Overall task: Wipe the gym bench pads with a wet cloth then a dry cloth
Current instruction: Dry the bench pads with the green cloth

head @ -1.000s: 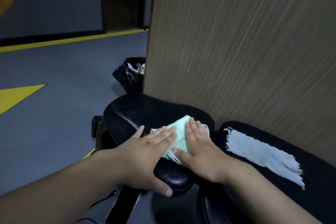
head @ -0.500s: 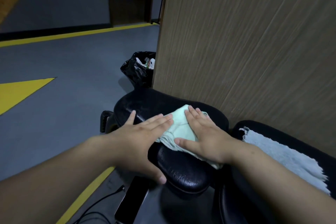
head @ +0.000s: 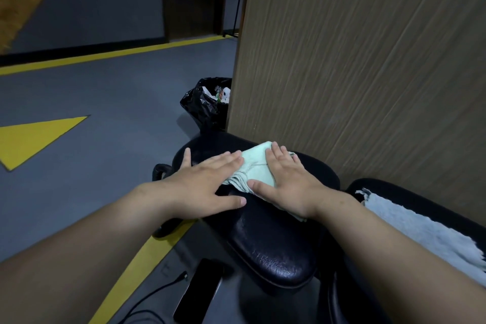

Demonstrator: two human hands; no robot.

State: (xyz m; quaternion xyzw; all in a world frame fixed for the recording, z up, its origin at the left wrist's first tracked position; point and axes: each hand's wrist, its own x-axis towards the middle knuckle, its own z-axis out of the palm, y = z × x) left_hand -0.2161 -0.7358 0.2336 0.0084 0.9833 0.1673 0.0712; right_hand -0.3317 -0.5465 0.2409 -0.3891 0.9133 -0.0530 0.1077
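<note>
Plainly, both hands lay flat on the pale green cloth (head: 254, 168), which sat bunched on the far half of the black seat pad (head: 276, 242). The left hand (head: 207, 184) had its fingers straight, the fingertips resting on the cloth's left edge and the thumb stretched across the bare pad. The right hand (head: 286, 181) pressed down with straight fingers on the cloth's right part, and a strip of cloth showed under its wrist. Close behind the pad rose a wood-grain panel (head: 368, 60), hemming in its far right side. To the right, apart from the seat pad, a second black pad (head: 410, 192) carried a frayed grey-white cloth (head: 426, 231) lying spread along it. Beyond the seat pad, beside the panel's edge, stood a black rubbish bag (head: 203, 108) with litter showing at its mouth. On the grey floor (head: 105, 92) below the near end of the pad lay a dark phone (head: 198, 289) with a black cable (head: 155, 296) beside it, and a yellow line (head: 136, 265) and a yellow triangle (head: 36, 137) marked the floor to the left.
</note>
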